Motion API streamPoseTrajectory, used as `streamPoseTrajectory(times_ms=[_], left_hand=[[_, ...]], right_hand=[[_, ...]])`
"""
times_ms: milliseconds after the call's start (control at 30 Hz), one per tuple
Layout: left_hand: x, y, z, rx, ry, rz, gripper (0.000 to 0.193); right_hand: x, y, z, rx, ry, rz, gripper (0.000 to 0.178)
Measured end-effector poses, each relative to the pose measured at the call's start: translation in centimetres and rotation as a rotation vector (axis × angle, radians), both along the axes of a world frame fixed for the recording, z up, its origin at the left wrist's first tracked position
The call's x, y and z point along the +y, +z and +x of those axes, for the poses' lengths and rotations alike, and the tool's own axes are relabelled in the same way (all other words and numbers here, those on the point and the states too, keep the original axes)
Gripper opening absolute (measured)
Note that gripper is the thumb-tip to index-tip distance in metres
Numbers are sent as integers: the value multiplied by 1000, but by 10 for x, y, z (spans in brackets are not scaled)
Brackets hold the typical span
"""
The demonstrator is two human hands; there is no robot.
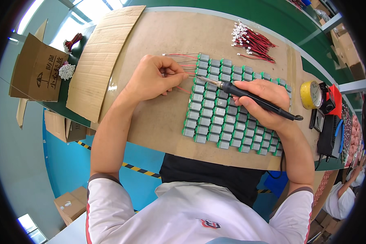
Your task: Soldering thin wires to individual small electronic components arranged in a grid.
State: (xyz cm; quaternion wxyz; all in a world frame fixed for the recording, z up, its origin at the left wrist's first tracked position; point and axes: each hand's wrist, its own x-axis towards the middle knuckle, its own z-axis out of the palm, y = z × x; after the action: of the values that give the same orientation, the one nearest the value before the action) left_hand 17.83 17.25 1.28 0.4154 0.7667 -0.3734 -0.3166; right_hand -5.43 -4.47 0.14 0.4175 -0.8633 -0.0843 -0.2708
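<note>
My left hand (pixel 156 79) pinches a thin wire lead (pixel 192 75) at the left edge of rows of small grey battery cells (pixel 207 112) with green circuit-board ends. Wrapped in my right hand (pixel 268 97) is a black-handled soldering iron (pixel 230 88). Its metal tip points left, close to the end of the held lead; I cannot tell whether they touch. More red and black wires (pixel 182 55) stick out to the left from the cells of the upper rows, partly behind my left fingers.
A pile of red and black leads with white connectors (pixel 250 40) lies at the back. At right are yellow tape (pixel 311 94) and a black box-shaped unit (pixel 329 136). A cardboard sheet (pixel 103 53) and an open carton (pixel 38 69) are at left. A person (pixel 341 199) sits far right.
</note>
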Motion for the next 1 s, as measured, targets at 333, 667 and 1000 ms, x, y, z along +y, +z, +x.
streamPoseTrajectory(times_ms=[333,667,1000], left_hand=[[-1,2,0,-9,6,8,12],[-1,0,1,-13,0,4,12],[0,1,0,-14,-2,9,12]], right_hand=[[-1,-1,0,3,0,10,34],[-2,-3,-1,-34,1,9,35],[-1,-2,-1,-30,8,34,35]])
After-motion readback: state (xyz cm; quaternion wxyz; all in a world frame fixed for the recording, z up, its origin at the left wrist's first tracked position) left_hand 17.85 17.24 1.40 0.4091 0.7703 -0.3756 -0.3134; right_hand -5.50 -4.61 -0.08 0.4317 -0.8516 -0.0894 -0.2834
